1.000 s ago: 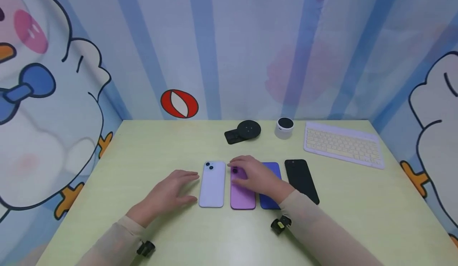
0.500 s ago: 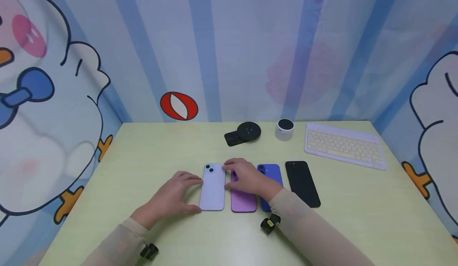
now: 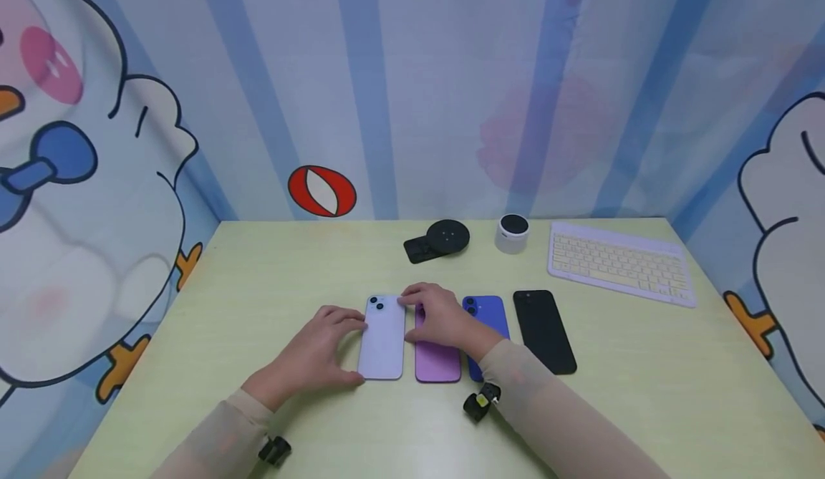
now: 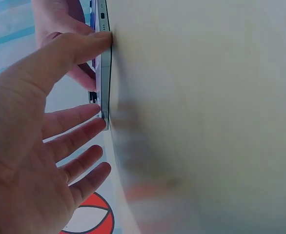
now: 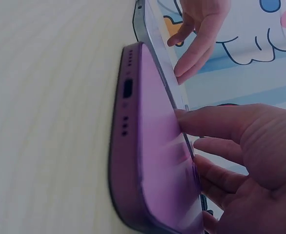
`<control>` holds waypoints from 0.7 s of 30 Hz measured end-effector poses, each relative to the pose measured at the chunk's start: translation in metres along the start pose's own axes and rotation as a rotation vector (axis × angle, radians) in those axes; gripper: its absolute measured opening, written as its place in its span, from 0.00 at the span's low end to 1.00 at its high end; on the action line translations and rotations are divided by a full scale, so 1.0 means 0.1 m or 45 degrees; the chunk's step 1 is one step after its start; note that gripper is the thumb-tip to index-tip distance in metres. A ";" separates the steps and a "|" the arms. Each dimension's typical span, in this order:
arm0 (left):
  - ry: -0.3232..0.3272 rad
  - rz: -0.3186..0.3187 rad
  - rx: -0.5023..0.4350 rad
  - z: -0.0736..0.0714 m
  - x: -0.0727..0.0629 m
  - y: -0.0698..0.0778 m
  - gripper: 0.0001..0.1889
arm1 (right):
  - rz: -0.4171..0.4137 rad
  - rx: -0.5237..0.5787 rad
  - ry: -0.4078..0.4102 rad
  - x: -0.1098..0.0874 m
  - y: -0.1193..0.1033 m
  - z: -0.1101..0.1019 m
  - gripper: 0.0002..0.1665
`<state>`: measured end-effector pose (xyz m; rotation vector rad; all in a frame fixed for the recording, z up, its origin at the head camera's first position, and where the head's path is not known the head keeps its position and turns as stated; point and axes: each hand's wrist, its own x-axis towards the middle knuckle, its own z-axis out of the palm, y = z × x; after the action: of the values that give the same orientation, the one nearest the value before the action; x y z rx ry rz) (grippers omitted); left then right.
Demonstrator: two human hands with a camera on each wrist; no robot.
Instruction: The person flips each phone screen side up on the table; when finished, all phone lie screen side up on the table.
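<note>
A pale lavender phone point(image 3: 382, 339) lies face down on the table, the leftmost of a row of phones. Along its left edge is my left hand point(image 3: 316, 357), thumb at the near corner and fingertips farther up. In the left wrist view those fingers point(image 4: 74, 139) are spread and fairly straight. My right hand point(image 3: 438, 314) reaches over the pink-purple phone point(image 3: 438, 361), its thumb and fingertips at the lavender phone's right edge. That hand hides the upper part of the purple phone. The right wrist view shows the purple phone's charging port point(image 5: 128, 88) up close.
To the right lie a blue phone point(image 3: 490, 316) and a black phone point(image 3: 545, 332). Farther back are a black folding stand with a round disc point(image 3: 448, 236), a small white cylinder with a dark top point(image 3: 512, 235) and a lavender keyboard point(image 3: 619, 263).
Both hands have closed in on the lavender phone: the left moved right to its left edge, the right moved left from over the purple phone. Over the last half second they barely shift.
</note>
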<state>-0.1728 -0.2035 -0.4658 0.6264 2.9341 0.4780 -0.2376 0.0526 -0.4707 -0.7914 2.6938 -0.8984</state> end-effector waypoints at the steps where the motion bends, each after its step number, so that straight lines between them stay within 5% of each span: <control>1: 0.003 0.001 0.000 0.00 0.00 0.00 0.44 | 0.005 0.013 0.007 0.00 0.00 0.00 0.38; 21: -0.080 0.015 -0.079 -0.06 0.04 -0.03 0.46 | 0.035 0.222 0.131 -0.06 -0.04 0.00 0.41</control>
<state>-0.1790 -0.2062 -0.4610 0.6392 2.8461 0.5386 -0.2311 0.0528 -0.4681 -0.6870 2.6577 -1.1788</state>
